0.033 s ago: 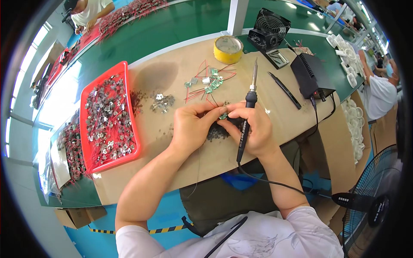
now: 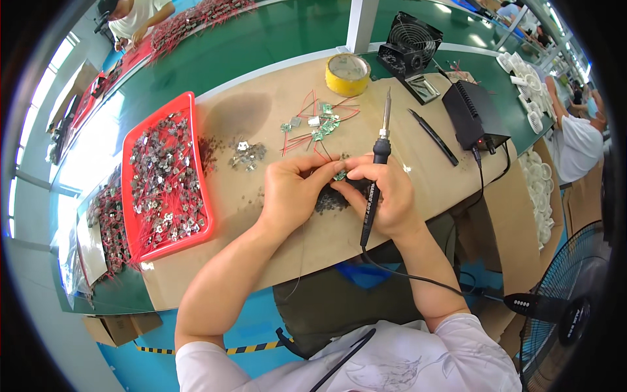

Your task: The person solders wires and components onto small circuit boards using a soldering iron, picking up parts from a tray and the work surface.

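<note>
Both hands meet over the brown work sheet, with a small green circuit board (image 2: 339,175) between their fingertips. My left hand (image 2: 292,195) is closed, pinching the board between thumb and fingers; a thin red wire rises beside those fingers. In my right hand (image 2: 390,195) rests a soldering iron (image 2: 381,151), its metal tip pointing away from me, while the thumb and fingertips of that hand also touch the board. Most of the board is hidden by fingers. Just beyond lie several green boards with red wires (image 2: 320,127). Dark small bits (image 2: 330,201) are heaped under my hands.
A red tray (image 2: 209,230) full of wired metal parts stands at left, near loose silvery pieces (image 2: 247,155). Farther back are yellow tape (image 2: 347,73), a black fan unit (image 2: 410,43), a black pen (image 2: 433,136) and a black power box (image 2: 475,117). The iron's cord (image 2: 418,279) runs right.
</note>
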{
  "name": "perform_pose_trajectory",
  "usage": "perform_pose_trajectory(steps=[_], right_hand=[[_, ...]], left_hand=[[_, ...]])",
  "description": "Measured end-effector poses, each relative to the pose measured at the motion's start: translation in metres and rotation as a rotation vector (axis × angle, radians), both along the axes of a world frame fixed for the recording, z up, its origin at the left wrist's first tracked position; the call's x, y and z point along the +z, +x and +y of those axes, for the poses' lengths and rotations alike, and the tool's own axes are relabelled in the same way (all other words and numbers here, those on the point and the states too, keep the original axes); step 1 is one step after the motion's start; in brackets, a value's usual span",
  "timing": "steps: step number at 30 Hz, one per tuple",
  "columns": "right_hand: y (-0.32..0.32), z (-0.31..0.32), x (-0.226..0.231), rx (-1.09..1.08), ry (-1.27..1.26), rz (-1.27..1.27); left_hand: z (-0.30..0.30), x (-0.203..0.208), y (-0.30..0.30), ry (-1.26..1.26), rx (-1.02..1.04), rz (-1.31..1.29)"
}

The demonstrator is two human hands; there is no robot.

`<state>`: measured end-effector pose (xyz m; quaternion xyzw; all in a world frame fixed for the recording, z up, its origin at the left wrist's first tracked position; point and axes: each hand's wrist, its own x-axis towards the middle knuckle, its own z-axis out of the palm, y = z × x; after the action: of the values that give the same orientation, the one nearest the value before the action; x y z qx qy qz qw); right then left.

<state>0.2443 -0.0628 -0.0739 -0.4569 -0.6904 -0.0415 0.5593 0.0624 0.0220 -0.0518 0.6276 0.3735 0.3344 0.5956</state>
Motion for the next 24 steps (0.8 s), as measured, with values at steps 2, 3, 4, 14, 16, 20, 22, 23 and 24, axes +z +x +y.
perform_pose_trajectory(steps=[2,3,4,14,16,20,22,23,24], right_hand=[[-0.003,-0.001,0.003,-0.005,-0.023,-0.009],[-0.009,0.001,0.004,-0.004,-0.039,-0.018],[-0.012,0.001,0.002,0.029,-0.033,-0.01],[-0.016,-0.005,0.001,-0.001,-0.027,-0.104],[-0.018,-0.006,-0.001,-0.032,-0.064,-0.086],[-0.018,-0.012,-0.003,-0.143,-0.216,0.004],[-0.02,-0.008,-0.004,-0.135,-0.241,0.001],[-0.022,-0.008,-0.004,-0.129,-0.279,-0.004],[-0.022,-0.007,-0.003,-0.137,-0.276,0.007]], left_hand=[[0.0,0.001,-0.001,-0.004,0.01,0.001],[0.0,0.002,-0.007,-0.029,0.031,0.006],[0.0,0.003,-0.011,-0.053,0.059,0.01],[-0.003,-0.005,-0.007,0.07,0.079,0.01],[-0.002,0.0,-0.012,0.164,0.063,0.08],[0.003,0.026,-0.021,0.324,0.26,0.032],[0.017,0.037,-0.035,0.394,0.384,0.049],[0.025,0.042,-0.045,0.452,0.506,0.066],[0.032,0.055,-0.064,0.484,0.537,0.158]])
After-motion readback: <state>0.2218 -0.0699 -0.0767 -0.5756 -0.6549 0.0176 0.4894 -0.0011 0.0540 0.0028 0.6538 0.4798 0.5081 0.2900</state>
